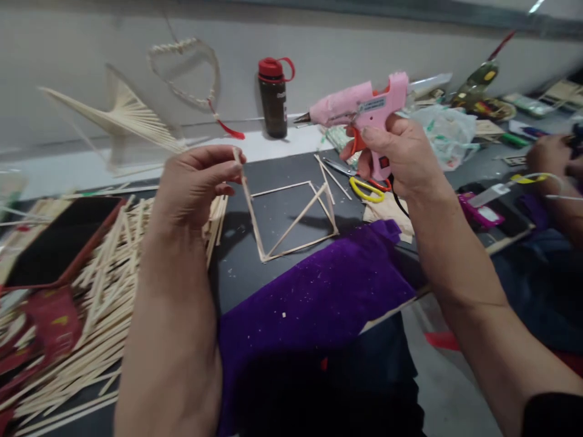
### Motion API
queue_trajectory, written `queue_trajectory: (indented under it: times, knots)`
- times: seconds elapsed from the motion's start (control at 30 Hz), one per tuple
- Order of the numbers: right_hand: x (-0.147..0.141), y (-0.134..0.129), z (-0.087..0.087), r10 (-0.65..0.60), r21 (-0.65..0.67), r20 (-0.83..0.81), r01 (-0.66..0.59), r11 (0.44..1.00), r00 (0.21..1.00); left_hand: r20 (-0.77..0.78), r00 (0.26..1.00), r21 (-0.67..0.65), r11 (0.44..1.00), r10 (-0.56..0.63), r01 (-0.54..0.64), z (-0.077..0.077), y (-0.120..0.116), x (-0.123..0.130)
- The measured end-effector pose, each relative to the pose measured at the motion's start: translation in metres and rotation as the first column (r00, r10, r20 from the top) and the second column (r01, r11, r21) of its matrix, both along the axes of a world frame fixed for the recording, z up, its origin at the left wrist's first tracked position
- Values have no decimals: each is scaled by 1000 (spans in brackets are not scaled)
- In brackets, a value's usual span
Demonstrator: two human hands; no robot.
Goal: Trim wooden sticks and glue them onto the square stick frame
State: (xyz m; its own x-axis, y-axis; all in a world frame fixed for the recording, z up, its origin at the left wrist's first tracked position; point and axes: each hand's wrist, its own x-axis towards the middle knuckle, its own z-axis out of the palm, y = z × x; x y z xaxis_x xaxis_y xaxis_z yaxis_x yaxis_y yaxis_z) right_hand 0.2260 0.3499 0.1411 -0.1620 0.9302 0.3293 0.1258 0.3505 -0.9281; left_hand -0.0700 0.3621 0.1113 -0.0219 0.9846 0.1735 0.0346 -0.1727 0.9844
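My left hand (194, 182) is closed in a pinch on the upper end of a thin wooden stick (252, 212). That stick runs down to the near corner of a four-sided stick frame (300, 244) lying on the dark table. Two more sticks rise from the frame and meet at a raised point on its right side. In my right hand (405, 145) is a pink hot glue gun (359, 103), with fingers wrapped round its handle and trigger. Its nozzle points left, above the table and apart from the frame.
Loose wooden sticks (113, 291) and a dark phone-like device (64, 240) lie at left. A purple cloth (314, 291) covers the near edge. Yellow-handled scissors (367, 189) and a bottle (273, 100) stand beyond. Another person's hand (549, 155) is at right.
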Motion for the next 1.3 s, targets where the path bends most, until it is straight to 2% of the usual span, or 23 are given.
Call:
queue_trajectory:
  times: [0.1, 0.2, 0.3, 0.4, 0.53, 0.83, 0.97, 1.03, 1.07, 1.1, 1.13, 1.17, 1.2, 1.23, 1.27, 1.3]
  knots:
    - [37, -22, -5, -143, -39, 34, 144, 989, 989, -10, 1000, 21, 1000, 22, -21, 2, 0, 1]
    - [74, -48, -22, -279, -113, 61, 284, 952, 958, -5, 1000, 48, 999, 21, -21, 3, -1, 2]
    - [105, -70, -45, -420, -316, 70, 419, 851, 905, -2, 1000, 59, 998, 20, -20, 3, -1, 3]
    - [123, -86, -64, -439, -394, 78, 432, 811, 895, -6, 1000, 55, 998, 24, -24, 3, -2, 4]
    - [133, -94, -77, -425, -474, 54, 398, 786, 904, -8, 999, 59, 998, 34, -34, 3, -2, 5]
    - [132, -77, -93, -362, -511, 202, 413, 754, 910, -19, 999, 49, 998, 35, -34, 2, 1, 3]
    - [136, -74, -98, -341, -465, 337, 470, 750, 877, -5, 999, 46, 998, 32, -31, 3, -1, 4]
    - [138, -75, -97, -345, -362, 479, 540, 760, 807, -2, 999, 49, 998, 40, -39, 4, -2, 5]
    - [139, -77, -94, -333, -268, 603, 577, 771, 725, -2, 999, 48, 998, 44, -44, 4, -2, 5]
    - [138, -79, -91, -317, -147, 739, 602, 785, 595, -4, 999, 45, 998, 46, -46, 4, -2, 6]
    - [136, -81, -87, -310, -4, 854, 602, 799, 418, -4, 999, 41, 998, 47, -47, 4, -2, 6]
    - [132, -84, -83, -318, 132, 918, 574, 808, 237, -3, 999, 35, 998, 48, -48, 3, -2, 6]
    - [127, -87, -77, -351, 248, 931, 537, 807, 98, -2, 999, 31, 998, 47, -47, 3, -2, 5]
    - [120, -90, -72, -406, 338, 913, 500, 797, 30, 1, 999, 27, 999, 45, -45, 2, -2, 5]
    - [112, -92, -65, -451, 388, 892, 459, 799, 33, 1, 999, 26, 999, 36, -36, 2, -1, 4]
    - [102, -94, -58, -488, 409, 868, 425, 807, 91, 1, 1000, 24, 999, 20, -20, 1, -1, 3]
